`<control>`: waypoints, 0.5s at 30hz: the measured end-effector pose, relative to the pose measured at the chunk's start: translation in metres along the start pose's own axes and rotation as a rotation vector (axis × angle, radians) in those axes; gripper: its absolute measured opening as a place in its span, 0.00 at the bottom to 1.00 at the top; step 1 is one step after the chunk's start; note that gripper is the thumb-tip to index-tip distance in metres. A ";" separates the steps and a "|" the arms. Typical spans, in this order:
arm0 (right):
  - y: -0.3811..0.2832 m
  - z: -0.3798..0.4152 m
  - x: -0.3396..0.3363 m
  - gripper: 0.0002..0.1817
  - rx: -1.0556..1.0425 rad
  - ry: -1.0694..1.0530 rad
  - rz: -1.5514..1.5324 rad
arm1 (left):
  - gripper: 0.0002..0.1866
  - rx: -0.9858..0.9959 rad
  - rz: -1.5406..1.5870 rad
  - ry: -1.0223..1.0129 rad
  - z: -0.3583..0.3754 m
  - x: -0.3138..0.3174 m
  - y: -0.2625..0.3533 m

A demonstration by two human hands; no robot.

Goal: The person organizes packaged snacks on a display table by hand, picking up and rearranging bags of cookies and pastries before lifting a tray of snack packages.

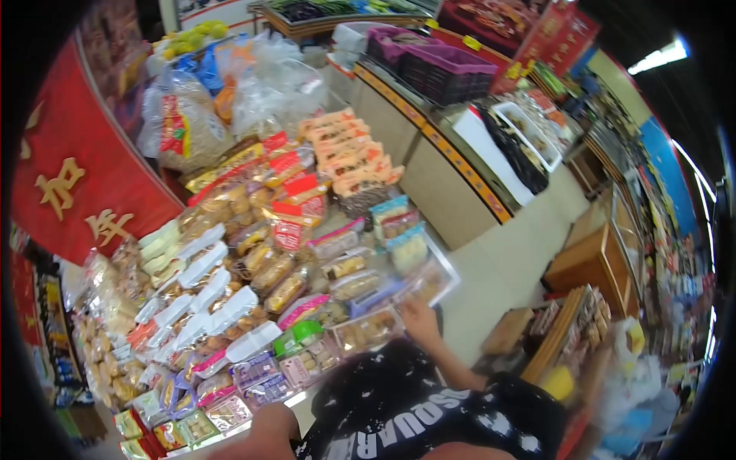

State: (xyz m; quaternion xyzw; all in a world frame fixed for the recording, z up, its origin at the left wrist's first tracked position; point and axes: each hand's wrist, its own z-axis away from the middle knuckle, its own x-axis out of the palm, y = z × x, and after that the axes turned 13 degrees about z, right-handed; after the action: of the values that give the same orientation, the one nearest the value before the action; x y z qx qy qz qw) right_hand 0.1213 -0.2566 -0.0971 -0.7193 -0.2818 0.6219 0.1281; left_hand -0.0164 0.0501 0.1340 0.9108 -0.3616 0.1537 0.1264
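Clear plastic trays and bags of biscuits and pastries, stacked in sloping rows on a display counter (349, 303); red and white labels on many packs

Landmark: tray (368, 328), a clear lidded pack of pale biscuits at the near edge of the display

- Right hand (420, 318): just right of the tray, fingers at its right end, touching it; whether the grip is closed on the tray or only resting against it cannot be told, blurred
- Left hand (264, 433): well below and left of the tray, at the bottom edge of the view; only the back of it shows, grip cannot be told; nearest to small packs (230, 410) in purple and green wrappers
- Second tray (429, 280): just above and right of the tray, clear, blurred
- Blue-topped packs (399, 226): above the tray, higher up the slope
- Orange packs (345, 149): far above the tray, in a stack
- Large clear bags (188, 123): far above and left of the tray
- Red banner (84, 176): well left of the tray, gold characters on it
- Dark crates (445, 69): far above and right of the tray, on a long counter
- Wooden stands (590, 261): well right of the tray, on the floor
- Black sleeve with white lettering (429, 410): below the tray
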 end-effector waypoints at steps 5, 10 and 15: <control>-0.011 0.018 -0.020 0.10 0.251 -0.193 -0.112 | 0.07 0.267 0.039 0.109 -0.048 0.038 0.006; 0.014 0.035 -0.011 0.11 0.214 -0.120 -0.001 | 0.07 0.323 0.039 0.191 -0.066 0.043 0.014; 0.032 0.039 -0.029 0.11 0.199 -0.111 0.015 | 0.08 0.311 0.041 0.198 -0.081 0.043 0.020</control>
State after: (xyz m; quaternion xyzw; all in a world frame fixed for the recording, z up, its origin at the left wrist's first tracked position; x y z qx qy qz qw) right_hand 0.0893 -0.3051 -0.0980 -0.6696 -0.2199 0.6866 0.1784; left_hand -0.0161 0.0371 0.2264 0.8922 -0.3379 0.2994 0.0159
